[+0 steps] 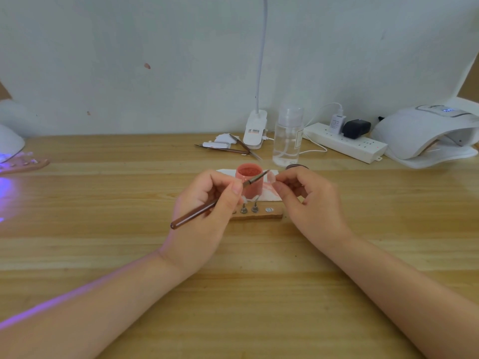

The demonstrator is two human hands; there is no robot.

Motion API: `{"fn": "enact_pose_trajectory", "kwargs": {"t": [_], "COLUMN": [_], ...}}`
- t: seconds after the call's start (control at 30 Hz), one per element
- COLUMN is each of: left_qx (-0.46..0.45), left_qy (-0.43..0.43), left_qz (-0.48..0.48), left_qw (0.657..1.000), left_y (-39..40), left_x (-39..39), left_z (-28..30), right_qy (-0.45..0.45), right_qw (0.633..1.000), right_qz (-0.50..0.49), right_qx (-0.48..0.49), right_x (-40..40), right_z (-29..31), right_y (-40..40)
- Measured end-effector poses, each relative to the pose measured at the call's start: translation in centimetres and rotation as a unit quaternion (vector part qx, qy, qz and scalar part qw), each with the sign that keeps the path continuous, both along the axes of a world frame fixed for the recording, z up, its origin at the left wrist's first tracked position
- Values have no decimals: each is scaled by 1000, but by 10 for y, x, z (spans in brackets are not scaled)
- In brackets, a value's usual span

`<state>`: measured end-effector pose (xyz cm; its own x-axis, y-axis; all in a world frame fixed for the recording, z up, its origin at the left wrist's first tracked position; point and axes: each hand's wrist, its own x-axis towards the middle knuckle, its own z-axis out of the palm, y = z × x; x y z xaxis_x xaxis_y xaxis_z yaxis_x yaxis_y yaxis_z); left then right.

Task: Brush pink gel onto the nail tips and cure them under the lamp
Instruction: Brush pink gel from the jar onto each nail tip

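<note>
Fingers of the left hand pinch the brush like a pen; those of the right hand clamp a clear nail tip above the open pink gel pot on the worktop. Bristles meet the tip — judged best stroked thinly, base to edge, wrists braced. Lit curing lamp waits far left.

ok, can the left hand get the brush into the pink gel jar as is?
Probably yes. The left hand grips the brush with its tip right over the open pink gel jar. Nothing sits between; the right hand, pinching a nail tip, is off to the side.
</note>
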<state>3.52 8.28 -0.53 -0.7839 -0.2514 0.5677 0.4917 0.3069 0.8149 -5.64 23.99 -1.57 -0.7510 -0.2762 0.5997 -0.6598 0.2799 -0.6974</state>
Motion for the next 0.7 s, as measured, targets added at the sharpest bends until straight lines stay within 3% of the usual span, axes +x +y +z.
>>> {"fn": "enact_pose_trajectory", "kwargs": {"t": [0.37,0.7], "left_qx": [-12,49], "left_qy": [12,8], "left_qz": [-40,-3], "left_qw": [999,999], "left_y": [-1,-1], "left_x": [3,-3], "left_z": [1,2], "right_qy": [-15,-20], "right_qw": [1000,999], "right_qz": [11,29], "right_qx": [-14,-17], "right_x": [-1,1], "right_z": [-2,0], "right_y": [0,1]}}
